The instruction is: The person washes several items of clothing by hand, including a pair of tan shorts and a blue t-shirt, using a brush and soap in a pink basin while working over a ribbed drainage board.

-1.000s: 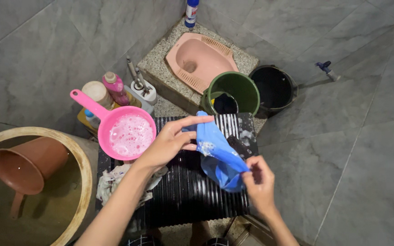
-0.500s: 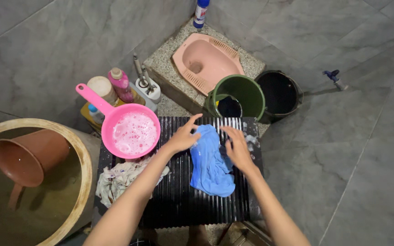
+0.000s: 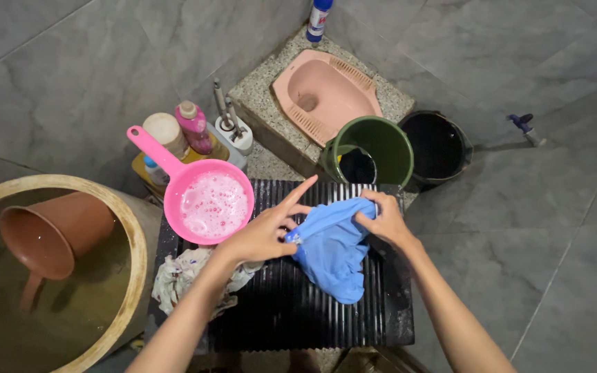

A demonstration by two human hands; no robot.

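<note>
Right now both hands pinch the wet blue cloth [image 3: 332,249] on the ribbed black washboard [image 3: 291,314]: the left hand [image 3: 265,233] grips its left edge with thumb and curled fingers, forefinger pointing out, while the right hand [image 3: 383,221] closes on its upper right corner. Suds cling to the cloth, which lies bunched near the board's far edge, so the scrubbing looks begun and the rinsing not yet done. Beside the left hand, at the board's far left corner, sits a pink dipper [image 3: 209,200] of foamy water; a crumpled patterned rag [image 3: 181,276] lies on the left edge. Beyond the dipper stand a pink bottle [image 3: 193,128] and a round tan-lidded tub [image 3: 163,132]. A blue-and-white bottle [image 3: 319,15] stands behind the squat toilet [image 3: 323,93].
</note>
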